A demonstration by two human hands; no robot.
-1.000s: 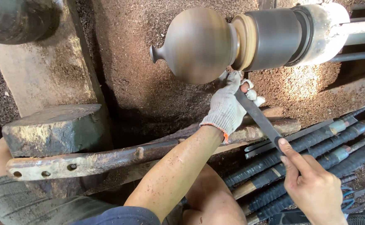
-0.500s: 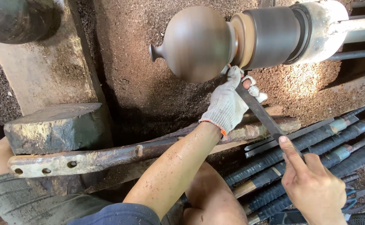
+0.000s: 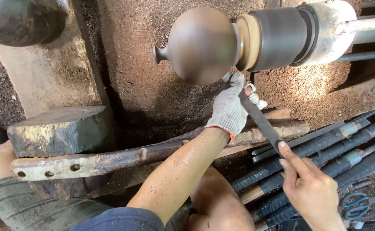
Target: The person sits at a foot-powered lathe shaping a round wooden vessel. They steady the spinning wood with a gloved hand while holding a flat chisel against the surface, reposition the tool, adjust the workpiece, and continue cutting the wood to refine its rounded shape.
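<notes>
Sawdust covers the brown ground [image 3: 153, 85] under a lathe, where a round dark-brown wooden vessel with a small knob at its end [image 3: 202, 45] sits on a pale wooden collar [image 3: 249, 40] and a dark cylindrical chuck [image 3: 281, 38]. The left hand [image 3: 230, 107], in a white knitted work glove with an orange cuff edge, is closed around the front part of a long flat dark metal turning tool [image 3: 260, 122], just beneath the vessel's lower right side; whether the tool's tip touches the wood cannot be told, since the glove hides it. The bare right hand [image 3: 311, 192] grips the tool's rear end, index finger stretched along the blade. The tool lies across a rusty iron rest bar with holes at its left end [image 3: 110, 160]. Beside the right hand, a row of long dark tools with wrapped handles [image 3: 341, 149] lies near the bottom right corner, with blue-handled scissors [image 3: 361, 205] just beyond.
</notes>
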